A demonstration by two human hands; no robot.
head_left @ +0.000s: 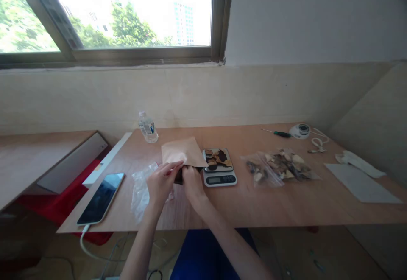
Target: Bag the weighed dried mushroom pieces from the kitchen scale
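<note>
Both hands meet over the near middle of the wooden table (286,208), at the lower edge of a brown kraft paper pouch (182,152) that lies flat with its long axis running away from the person, its far end toward the wall. The left hand (161,182) pinches the pouch's near left corner, thumb and fingers closed on the paper; the right hand (192,183) is curled at the pouch's mouth around something dark, though what it grips is too hidden to tell. The pouch sits directly ahead of both sets of fingers, touching them, so neither hand is clearly nearer. Just right of the right hand stands a small digital kitchen scale (220,179) with dark and tan dried pieces piled on its platform. Under the left wrist lies a crumpled clear plastic bag (141,189). Further right is a zip bag of dried pieces (280,166); a smartphone (101,198) lies to the left, charging, and a water bottle (147,127) stands behind.
</note>
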